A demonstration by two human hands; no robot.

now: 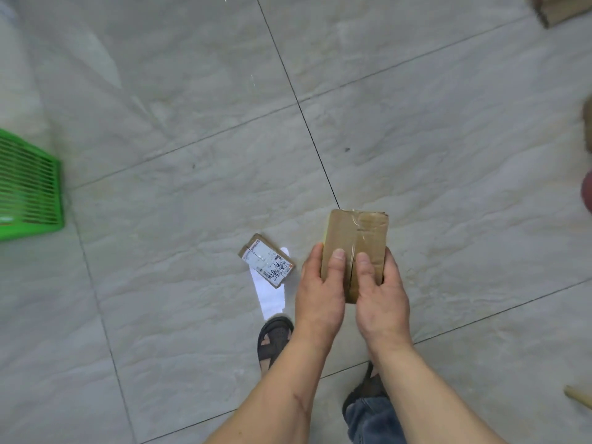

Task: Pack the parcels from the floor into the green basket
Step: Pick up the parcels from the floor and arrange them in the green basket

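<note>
Two bare arms reach out from the bottom of the view, and a brown parcel (354, 251) is held up above the floor between both hands. It is gripped by the left hand (320, 288) on its left side and by the right hand (381, 293) on its right side. Both thumbs are laid flat on the top face, side by side, near the end closest to the person. The other fingers are curled under and round the sides, so the parcel is held tight from both sides. Shiny clear tape is seen down the middle of the parcel, running on past the thumbs to the far end.

Left of the left hand's fingers, a smaller parcel (266, 260) is lying flat on the tiled floor (192, 91). A white label with dark print is stuck on its top. It is near the fingers but is not touched by them.

Far off to the left of the fingers, the green basket (28, 190) is seen at the edge of the view, with its slotted wall showing. It is well apart from both parcels.

Below the hands, two feet in dark sandals (274, 341) are planted on the floor. Another bit of brown cardboard (559, 8) is seen far beyond the fingers, in the top right corner.
</note>
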